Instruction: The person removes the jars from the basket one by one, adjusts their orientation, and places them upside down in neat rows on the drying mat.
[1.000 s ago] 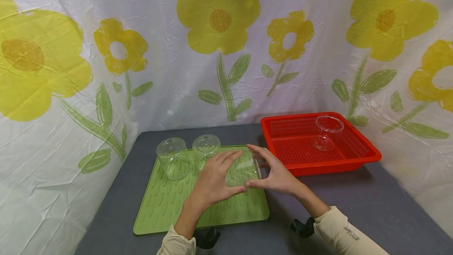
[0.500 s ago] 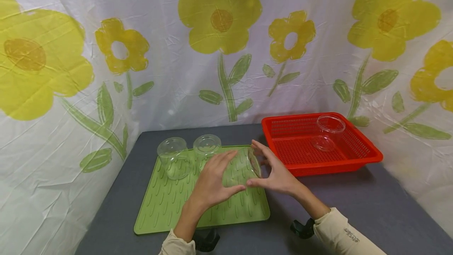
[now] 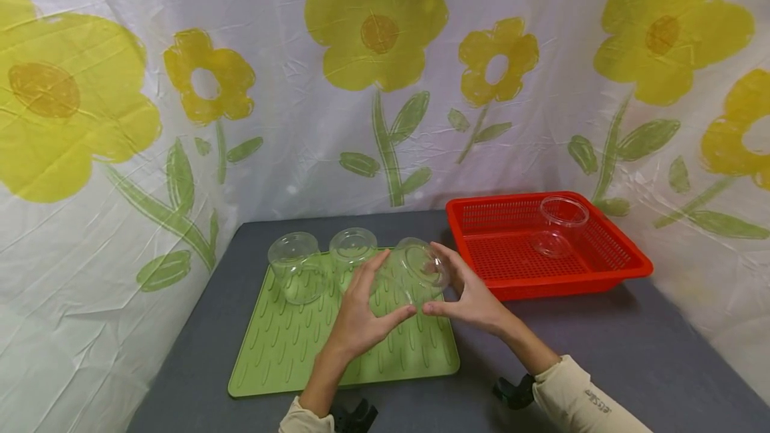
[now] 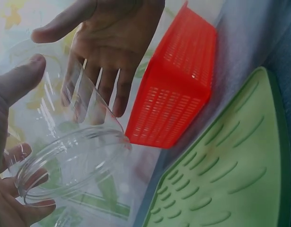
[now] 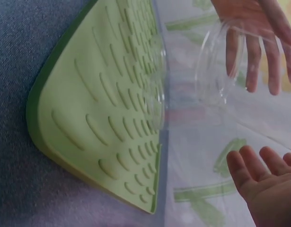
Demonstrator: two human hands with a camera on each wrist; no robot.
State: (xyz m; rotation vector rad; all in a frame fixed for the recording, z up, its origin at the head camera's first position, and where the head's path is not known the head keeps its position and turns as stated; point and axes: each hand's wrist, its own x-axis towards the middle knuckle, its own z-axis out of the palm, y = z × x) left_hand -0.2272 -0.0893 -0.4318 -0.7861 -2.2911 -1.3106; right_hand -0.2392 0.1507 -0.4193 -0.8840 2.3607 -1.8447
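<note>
A clear jar is tilted between both hands, raised over the green ridged mat. In the head view its round end faces toward me and to the right. My left hand holds the jar's left side, its thumb in front and fingers farther back. At the other side, my right hand has its thumb low by the jar and its fingers behind. In the left wrist view, the jar's thick rim slants downward, and the right fingers stretch out behind the clear wall.
Two more clear jars stand at the mat's back left: one jar nearer the edge, another jar beside it. A red perforated basket sits at the back right with a clear jar inside. A flowered curtain hangs behind the grey table.
The held jar has turned between the hands, from lying sideways to showing its round end toward the head camera. The left fingers have shifted slightly. The other jars and basket stay put.
</note>
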